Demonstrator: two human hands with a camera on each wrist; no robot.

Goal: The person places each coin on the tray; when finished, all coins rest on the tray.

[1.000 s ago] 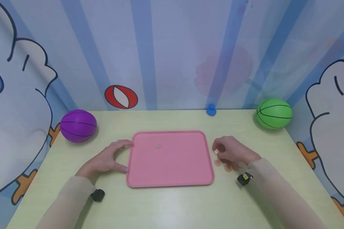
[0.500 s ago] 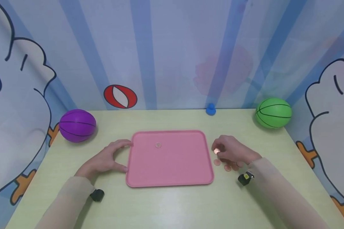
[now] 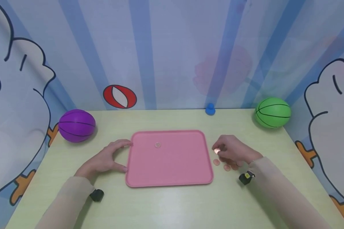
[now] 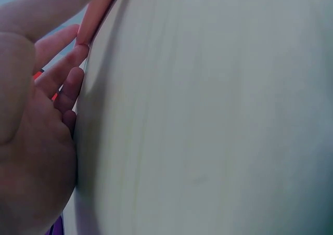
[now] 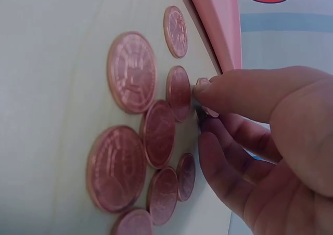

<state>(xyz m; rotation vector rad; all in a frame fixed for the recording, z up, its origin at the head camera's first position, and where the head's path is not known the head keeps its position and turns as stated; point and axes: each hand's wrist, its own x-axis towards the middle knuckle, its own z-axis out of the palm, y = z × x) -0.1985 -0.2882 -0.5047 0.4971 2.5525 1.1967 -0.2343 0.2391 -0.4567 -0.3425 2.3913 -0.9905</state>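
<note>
A pink tray [image 3: 172, 165] lies on the table with one coin [image 3: 158, 145] in its upper left part. My left hand [image 3: 103, 160] is at the tray's left rim, thumb and fingers spread with their tips on the edge. Just beyond the tray's right side, my right hand [image 3: 232, 149] pinches a copper coin [image 3: 217, 150] between thumb and fingers. In the right wrist view that coin is tilted up and partly covered by the thumb. Several more copper coins [image 5: 131, 72] lie flat beside and beneath this hand, some overlapping or touching.
A purple ball [image 3: 76, 126] sits at the table's back left and a green ball [image 3: 273, 113] at the back right. Near the rear edge stands a small blue object [image 3: 210, 109]. A striped, printed backdrop [image 3: 172, 57] rises behind the table [image 3: 172, 206].
The coin in my right fingers has turned slightly and catches more light than a second ago. My left hand and the tray have stayed put.
</note>
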